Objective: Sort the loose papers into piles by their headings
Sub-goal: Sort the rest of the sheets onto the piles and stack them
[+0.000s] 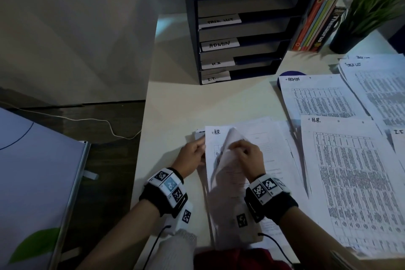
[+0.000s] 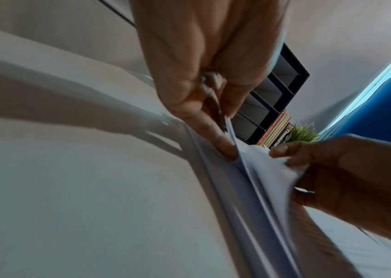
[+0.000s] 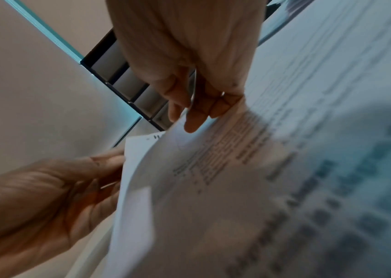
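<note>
A loose stack of white printed papers [image 1: 274,144] lies on the cream desk in front of me. My right hand [image 1: 245,151] pinches the top sheet [image 1: 228,164] and curls its left edge up and over. Under it shows a sheet headed "H.R." [image 1: 215,138]. My left hand [image 1: 192,155] grips the stack's left edge [image 2: 216,156]. In the right wrist view the lifted sheet [image 3: 213,169] bends under my right fingers [image 3: 194,122]. Sorted piles lie to the right: "ADMIN" [image 1: 317,96], "H.R." [image 1: 350,171], "TASK LIST" [image 1: 379,85], and one at the frame's right edge [image 1: 398,136].
A dark shelf organiser [image 1: 241,28] with labelled slots stands at the back of the desk. Books [image 1: 315,24] and a potted plant [image 1: 361,17] stand to its right. The desk's left edge drops to a floor with a white cable [image 1: 105,125]. A white board [image 1: 32,171] leans at the left.
</note>
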The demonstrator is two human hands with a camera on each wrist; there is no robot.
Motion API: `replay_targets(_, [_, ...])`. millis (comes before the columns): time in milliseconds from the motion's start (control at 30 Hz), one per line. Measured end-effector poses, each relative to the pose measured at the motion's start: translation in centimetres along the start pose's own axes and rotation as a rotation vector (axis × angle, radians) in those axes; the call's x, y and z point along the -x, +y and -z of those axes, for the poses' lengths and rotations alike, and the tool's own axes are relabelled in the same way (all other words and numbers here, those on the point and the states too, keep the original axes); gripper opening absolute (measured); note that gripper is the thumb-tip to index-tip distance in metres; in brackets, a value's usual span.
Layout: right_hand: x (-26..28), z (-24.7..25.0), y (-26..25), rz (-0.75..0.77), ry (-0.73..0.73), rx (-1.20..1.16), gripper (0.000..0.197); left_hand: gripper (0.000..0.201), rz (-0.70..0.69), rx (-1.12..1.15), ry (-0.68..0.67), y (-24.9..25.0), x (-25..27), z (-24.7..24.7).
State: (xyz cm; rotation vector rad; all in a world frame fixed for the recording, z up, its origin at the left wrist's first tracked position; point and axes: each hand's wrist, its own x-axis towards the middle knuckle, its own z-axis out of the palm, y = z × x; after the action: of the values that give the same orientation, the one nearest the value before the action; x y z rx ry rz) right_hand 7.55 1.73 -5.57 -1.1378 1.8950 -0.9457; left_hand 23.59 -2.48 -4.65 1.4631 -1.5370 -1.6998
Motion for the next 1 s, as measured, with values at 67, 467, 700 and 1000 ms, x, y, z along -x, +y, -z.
replay_targets(67, [-0.4,-0.3,-0.8,-0.011,-0.057,-0.03,0.022,0.037,-0.013,0.014,-0.02,0.2,0.2,-0.4])
replay_targets(467, [-0.9,-0.6,-1.6,-0.005,-0.083,-0.137,0.021,0.033,-0.032,0.089,-0.049,0.1,0.1,-1.1])
replay_targets(700, [-1.1,-0.8,-1.6,-0.025,-0.083,-0.096,0.029,0.038,-0.092,-0.002,-0.052,0.1,0.1,-1.1])
replay_targets(1000, [-1.2,-1.0,-1.5,-0.01,-0.027,-0.135,0.025,0.041,-0.043,0.099,-0.081,0.3,0.2,-1.2])
